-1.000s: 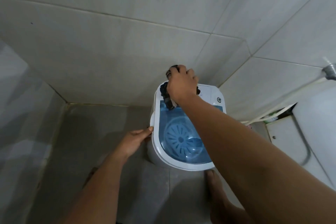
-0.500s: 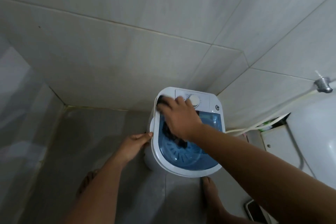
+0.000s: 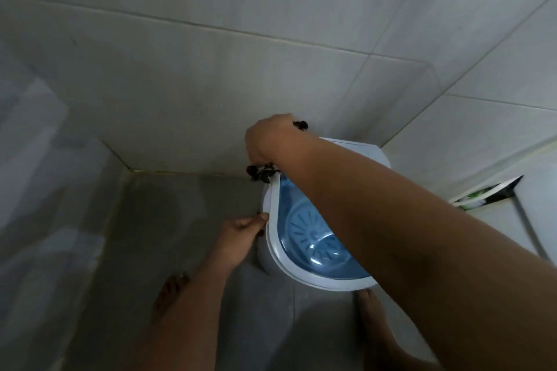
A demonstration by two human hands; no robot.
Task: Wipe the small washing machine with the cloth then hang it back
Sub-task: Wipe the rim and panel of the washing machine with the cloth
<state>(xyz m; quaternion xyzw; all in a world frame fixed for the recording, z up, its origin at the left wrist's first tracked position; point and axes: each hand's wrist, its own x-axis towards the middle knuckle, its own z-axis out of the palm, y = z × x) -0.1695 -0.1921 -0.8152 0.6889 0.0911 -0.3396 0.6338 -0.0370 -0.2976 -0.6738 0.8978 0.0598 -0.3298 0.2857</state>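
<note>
Right hand (image 3: 271,138) clenched on dark cloth (image 3: 261,172), pressing it at far-left corner of small washing machine (image 3: 272,238) w/ blue lid. Left hand (image 3: 241,233) curled, fingertips gripping machine's left rim.

My small washing machine (image 3: 301,265) stands upright on the floor in the tiled corner, a white tub with a translucent blue lid, shut, showing the ribbed disc below. The cloth (image 3: 261,172), dark and bunched, sits at the machine's far left rim, another bit poking out above my knuckles.
</note>
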